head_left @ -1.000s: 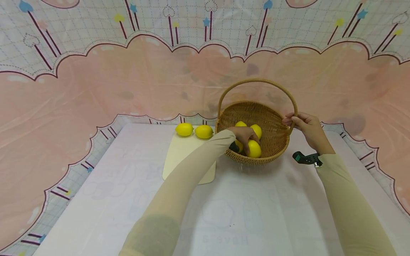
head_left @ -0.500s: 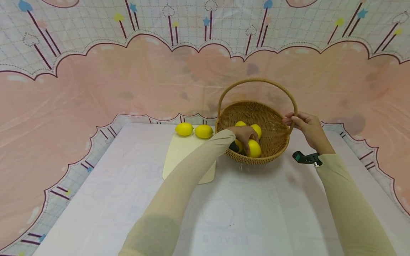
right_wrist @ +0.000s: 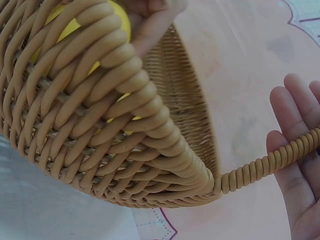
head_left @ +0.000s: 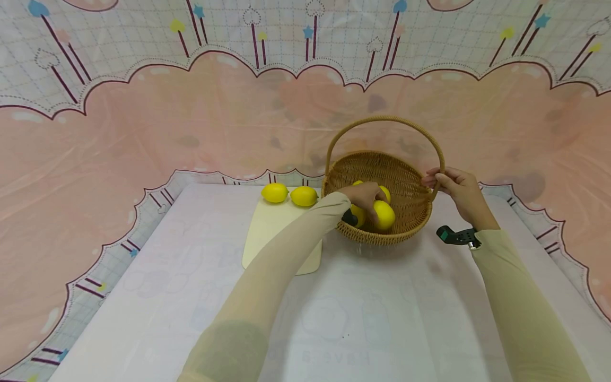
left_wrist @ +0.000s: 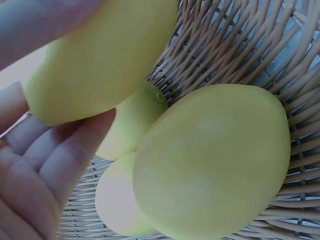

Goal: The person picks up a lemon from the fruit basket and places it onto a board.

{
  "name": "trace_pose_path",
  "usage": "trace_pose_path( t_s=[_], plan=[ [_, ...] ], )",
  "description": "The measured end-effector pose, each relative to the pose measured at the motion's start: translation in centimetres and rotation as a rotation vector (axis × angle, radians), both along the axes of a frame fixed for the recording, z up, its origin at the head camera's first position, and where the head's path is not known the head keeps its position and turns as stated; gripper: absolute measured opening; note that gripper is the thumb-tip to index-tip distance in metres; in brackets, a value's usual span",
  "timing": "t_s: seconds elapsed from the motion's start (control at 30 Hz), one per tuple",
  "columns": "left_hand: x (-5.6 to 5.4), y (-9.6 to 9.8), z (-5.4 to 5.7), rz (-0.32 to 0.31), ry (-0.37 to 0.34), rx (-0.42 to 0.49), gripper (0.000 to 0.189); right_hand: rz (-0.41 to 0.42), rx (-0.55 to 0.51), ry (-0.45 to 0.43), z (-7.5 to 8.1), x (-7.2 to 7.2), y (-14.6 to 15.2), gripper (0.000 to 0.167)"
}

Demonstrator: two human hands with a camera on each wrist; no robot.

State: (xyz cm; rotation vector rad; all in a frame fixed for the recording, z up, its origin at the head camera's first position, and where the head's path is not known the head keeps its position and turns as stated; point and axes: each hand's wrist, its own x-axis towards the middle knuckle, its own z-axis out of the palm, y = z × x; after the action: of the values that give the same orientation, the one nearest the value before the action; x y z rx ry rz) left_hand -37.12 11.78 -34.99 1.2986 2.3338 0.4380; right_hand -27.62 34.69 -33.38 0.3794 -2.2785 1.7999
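Note:
A wicker basket (head_left: 410,196) with a tall arched handle (head_left: 384,118) is tilted so its opening faces me. Inside it, my left hand (head_left: 365,195) grips a yellow lemon (head_left: 384,215), its thumb on the near side. The left wrist view shows that lemon (left_wrist: 105,60) raised over the others, among them a large lemon (left_wrist: 215,160) close to the camera and two lemons partly behind it. My right hand (head_left: 455,188) holds the right foot of the handle between thumb and fingers; in the right wrist view the handle (right_wrist: 270,162) crosses the fingers.
Two lemons, a left lemon (head_left: 275,193) and a right lemon (head_left: 304,196), lie at the back end of a cream cutting board (head_left: 277,228) left of the basket. A printed cloth backdrop (head_left: 229,122) rises behind the white table (head_left: 157,297).
My left hand and its lemon have risen slightly and shifted a little right inside the basket. The right hand, basket and the lemons by the board look almost the same.

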Motion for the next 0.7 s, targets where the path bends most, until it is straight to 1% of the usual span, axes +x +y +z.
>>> trace_pose_path(
  t_s=[0.07,0.2,0.33,0.5,0.6,0.7],
  plan=[
    [-0.2,0.0,0.0,0.014,0.006,0.024,0.061,0.001,-0.007,-0.001,0.0,0.0,0.0,0.039],
    [-0.7,0.2,-0.2,0.06,0.019,0.084,0.062,0.0,-0.013,-0.004,0.1,0.1,-0.1,0.038],
    [-1.1,0.3,-0.4,0.106,0.008,0.153,0.062,-0.003,-0.024,-0.006,0.1,0.2,0.0,0.031],
    [-1.2,0.3,0.0,0.141,0.034,0.21,0.065,0.002,-0.037,-0.005,0.1,0.2,0.0,0.02],
    [-1.1,0.3,0.3,0.16,0.038,0.245,0.068,-0.001,-0.036,-0.006,0.0,0.3,0.0,0.019],
    [-1.0,0.1,0.6,0.178,0.032,0.282,0.069,-0.011,-0.025,-0.014,-0.1,0.3,0.1,0.021]
  ],
)
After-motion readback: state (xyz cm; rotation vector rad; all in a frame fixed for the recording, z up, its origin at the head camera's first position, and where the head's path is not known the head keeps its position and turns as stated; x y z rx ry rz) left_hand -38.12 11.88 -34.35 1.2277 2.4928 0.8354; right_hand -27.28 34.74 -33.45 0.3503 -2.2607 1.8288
